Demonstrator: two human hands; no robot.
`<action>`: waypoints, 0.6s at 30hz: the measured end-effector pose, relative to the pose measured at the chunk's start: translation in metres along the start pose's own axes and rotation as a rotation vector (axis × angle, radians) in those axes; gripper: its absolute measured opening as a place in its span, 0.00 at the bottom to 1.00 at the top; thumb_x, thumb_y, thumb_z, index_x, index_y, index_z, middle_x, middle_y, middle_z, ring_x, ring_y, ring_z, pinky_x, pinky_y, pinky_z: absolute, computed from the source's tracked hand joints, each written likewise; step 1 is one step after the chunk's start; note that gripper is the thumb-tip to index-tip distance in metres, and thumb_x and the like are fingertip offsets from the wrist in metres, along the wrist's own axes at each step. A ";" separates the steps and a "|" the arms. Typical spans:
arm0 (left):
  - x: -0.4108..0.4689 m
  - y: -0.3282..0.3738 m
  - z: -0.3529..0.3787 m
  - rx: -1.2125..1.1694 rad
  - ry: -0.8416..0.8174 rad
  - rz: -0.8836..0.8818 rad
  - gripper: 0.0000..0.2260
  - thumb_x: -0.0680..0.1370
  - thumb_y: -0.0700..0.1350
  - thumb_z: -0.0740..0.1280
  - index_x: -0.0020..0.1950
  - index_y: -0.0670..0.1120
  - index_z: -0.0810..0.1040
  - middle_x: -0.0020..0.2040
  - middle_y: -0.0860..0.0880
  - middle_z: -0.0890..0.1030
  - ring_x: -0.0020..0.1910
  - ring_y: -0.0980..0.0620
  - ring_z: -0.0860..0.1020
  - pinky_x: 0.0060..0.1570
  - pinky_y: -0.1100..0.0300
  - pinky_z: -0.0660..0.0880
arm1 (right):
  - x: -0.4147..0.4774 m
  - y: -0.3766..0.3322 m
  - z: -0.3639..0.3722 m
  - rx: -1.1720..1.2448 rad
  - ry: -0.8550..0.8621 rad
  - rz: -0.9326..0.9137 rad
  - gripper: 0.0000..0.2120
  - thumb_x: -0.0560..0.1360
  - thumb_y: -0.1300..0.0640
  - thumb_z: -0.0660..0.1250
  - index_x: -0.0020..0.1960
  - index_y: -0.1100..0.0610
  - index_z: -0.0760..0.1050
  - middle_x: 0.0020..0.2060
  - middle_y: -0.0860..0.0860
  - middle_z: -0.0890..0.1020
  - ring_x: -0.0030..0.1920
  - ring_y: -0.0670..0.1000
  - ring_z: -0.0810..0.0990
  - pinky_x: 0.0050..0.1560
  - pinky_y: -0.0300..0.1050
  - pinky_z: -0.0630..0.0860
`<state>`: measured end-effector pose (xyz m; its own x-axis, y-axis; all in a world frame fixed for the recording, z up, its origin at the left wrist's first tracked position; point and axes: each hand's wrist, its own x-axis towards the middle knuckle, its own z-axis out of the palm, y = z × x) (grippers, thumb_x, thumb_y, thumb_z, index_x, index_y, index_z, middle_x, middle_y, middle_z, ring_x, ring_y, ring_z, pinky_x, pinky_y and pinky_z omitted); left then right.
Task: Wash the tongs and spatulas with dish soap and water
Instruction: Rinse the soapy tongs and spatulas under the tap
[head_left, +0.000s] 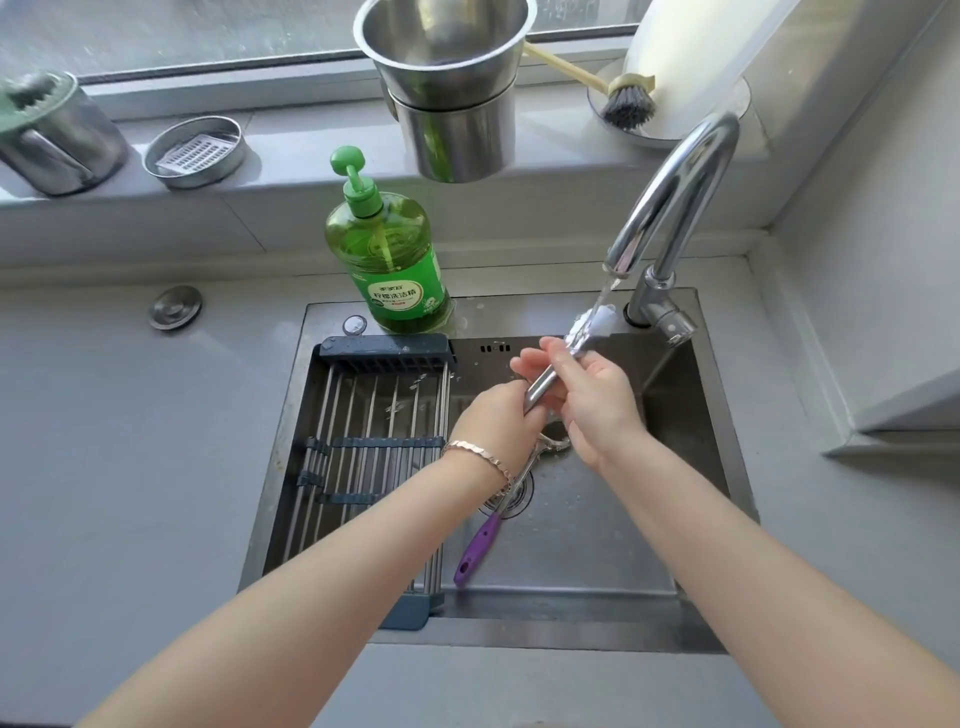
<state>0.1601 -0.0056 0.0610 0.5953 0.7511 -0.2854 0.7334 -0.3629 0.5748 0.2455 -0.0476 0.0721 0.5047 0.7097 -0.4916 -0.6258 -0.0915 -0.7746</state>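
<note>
Tongs (541, 385) slant under the faucet (655, 202) stream, far right over the sink (545, 631); our left hand (496, 415) grips their near end, our right hand (592, 405) curls round the middle.

left hand (493, 415), right hand (597, 408) gripping tongs (540, 387) under tap (670, 197)

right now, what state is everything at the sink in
left hand: gripping the steel-handled utensil low on its handle
right hand: gripping the same handle higher up
steel-handled utensil: held up, white tip being rinsed
faucet: running
purple-handled utensil: lying in the sink, untouched
soap bottle: upright, mostly full
drying rack: laid across the sink's left side
</note>
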 end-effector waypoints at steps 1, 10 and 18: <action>-0.004 0.000 -0.001 -0.083 0.006 0.026 0.12 0.78 0.49 0.61 0.48 0.40 0.76 0.43 0.43 0.82 0.44 0.44 0.79 0.45 0.54 0.74 | 0.001 -0.001 0.002 0.022 0.043 0.020 0.11 0.81 0.55 0.57 0.44 0.59 0.72 0.29 0.50 0.83 0.35 0.50 0.84 0.31 0.39 0.79; -0.015 -0.014 -0.003 -0.354 -0.034 -0.013 0.20 0.82 0.51 0.53 0.33 0.48 0.73 0.19 0.52 0.71 0.19 0.57 0.70 0.36 0.57 0.75 | 0.018 -0.005 0.001 0.535 0.000 0.110 0.08 0.82 0.61 0.52 0.49 0.59 0.68 0.43 0.55 0.81 0.38 0.51 0.83 0.42 0.44 0.81; 0.001 0.008 0.004 -0.590 -0.152 -0.042 0.19 0.80 0.51 0.59 0.31 0.44 0.72 0.23 0.48 0.71 0.14 0.57 0.67 0.17 0.67 0.66 | 0.012 -0.016 0.002 0.367 0.030 0.068 0.09 0.80 0.57 0.57 0.47 0.60 0.72 0.39 0.54 0.83 0.34 0.48 0.84 0.37 0.37 0.80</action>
<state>0.1677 -0.0102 0.0618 0.6420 0.6552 -0.3982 0.4777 0.0643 0.8761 0.2605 -0.0362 0.0796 0.4687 0.6891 -0.5527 -0.8271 0.1226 -0.5485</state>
